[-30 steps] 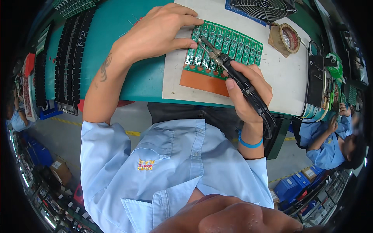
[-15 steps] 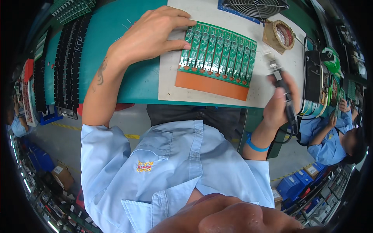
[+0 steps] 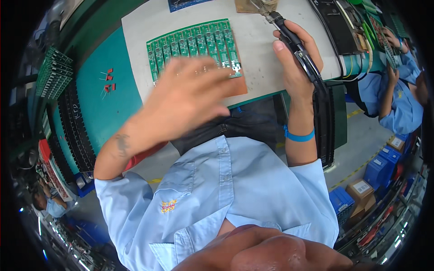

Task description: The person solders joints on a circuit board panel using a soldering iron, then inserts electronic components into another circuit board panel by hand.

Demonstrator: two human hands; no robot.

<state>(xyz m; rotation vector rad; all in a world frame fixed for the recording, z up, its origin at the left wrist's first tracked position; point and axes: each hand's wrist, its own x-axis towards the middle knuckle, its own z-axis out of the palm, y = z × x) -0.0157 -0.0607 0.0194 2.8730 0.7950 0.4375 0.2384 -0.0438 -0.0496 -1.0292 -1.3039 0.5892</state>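
Observation:
My right hand (image 3: 298, 72) is closed around a black soldering iron (image 3: 294, 43) with a metal front end. Its tip points up and away, beside a brown holder (image 3: 244, 6) at the far edge of the view. A green panel of narrow circuit boards (image 3: 199, 40) lies on a pale sheet, with an orange-brown strip (image 3: 239, 86) along its near side. Over the panel's near left part hovers my left hand (image 3: 185, 99), blurred by motion, fingers stretched and apart, nothing seen in it. It hides part of the panel; whether it touches is unclear.
Several small red components (image 3: 108, 83) with wire leads lie on the green mat (image 3: 106, 106). Black slotted racks (image 3: 74, 122) and stacked green boards (image 3: 53, 74) stand left. A blue-framed item (image 3: 187, 3) is at the far edge. Black equipment (image 3: 337, 27) and a co-worker (image 3: 402, 86) are right.
The view has shifted, so the bench things appear farther left and up. My left hand has left the panel's left edge and swung over its near side. The iron has moved toward the brown holder.

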